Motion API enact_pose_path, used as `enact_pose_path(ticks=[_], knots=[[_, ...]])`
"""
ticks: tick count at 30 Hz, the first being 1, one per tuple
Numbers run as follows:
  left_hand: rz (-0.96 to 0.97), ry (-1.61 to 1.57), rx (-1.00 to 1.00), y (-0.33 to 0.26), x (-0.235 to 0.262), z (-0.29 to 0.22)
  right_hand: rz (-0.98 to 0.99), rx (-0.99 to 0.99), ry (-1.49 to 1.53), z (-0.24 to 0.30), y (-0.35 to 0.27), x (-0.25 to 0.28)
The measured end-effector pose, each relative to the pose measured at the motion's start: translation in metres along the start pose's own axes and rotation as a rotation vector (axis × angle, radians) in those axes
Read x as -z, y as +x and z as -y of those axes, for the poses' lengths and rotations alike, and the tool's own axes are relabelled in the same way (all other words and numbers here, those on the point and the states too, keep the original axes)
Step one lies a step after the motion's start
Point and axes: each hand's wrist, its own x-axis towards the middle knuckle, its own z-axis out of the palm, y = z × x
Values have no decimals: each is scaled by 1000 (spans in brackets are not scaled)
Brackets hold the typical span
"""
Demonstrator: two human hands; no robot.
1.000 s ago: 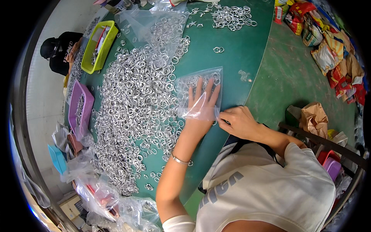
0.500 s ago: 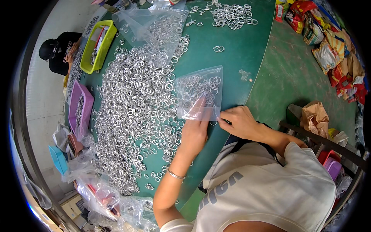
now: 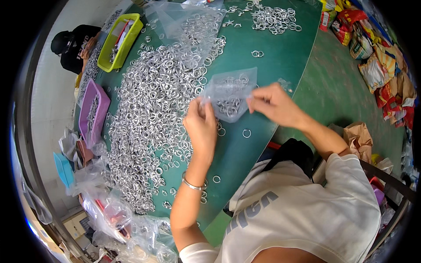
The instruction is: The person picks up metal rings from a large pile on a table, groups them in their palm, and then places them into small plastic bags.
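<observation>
A clear plastic bag (image 3: 231,91) with silver rings inside hangs tilted above the green table, slightly blurred. My left hand (image 3: 201,125) pinches its left corner, and a silver bangle circles that wrist. At the opposite corner, the fingers of my right hand (image 3: 274,104) are closed on the bag. To the left of my left hand spreads a large heap of silver rings (image 3: 153,101). One loose ring (image 3: 247,133) lies on the table below the bag.
A larger clear bag of rings (image 3: 199,28) lies beyond the heap, near a smaller ring pile (image 3: 276,19). A yellow-green basket (image 3: 105,61) and purple basket (image 3: 101,109) line the left side. Another person (image 3: 72,48) works there. Colourful sacks (image 3: 372,72) stand right.
The bag has been lifted and tilted, its rings bunched lower. My left hand has come out from over it to its left corner; my right hand has moved up along its right side.
</observation>
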Motion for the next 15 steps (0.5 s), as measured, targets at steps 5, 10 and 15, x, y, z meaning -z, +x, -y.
enact_pose_path(ticks=[5, 10, 15], knots=[[-77, 59, -182, 69, 1, -41, -168, 197, -96, 9, 55, 44], [-125, -3, -360, 119, -10, -78, -400, 238, -205, 33, 76, 73], [71, 9, -201, 126, -33, -28, -341, 145, -331, -20, 84, 68]])
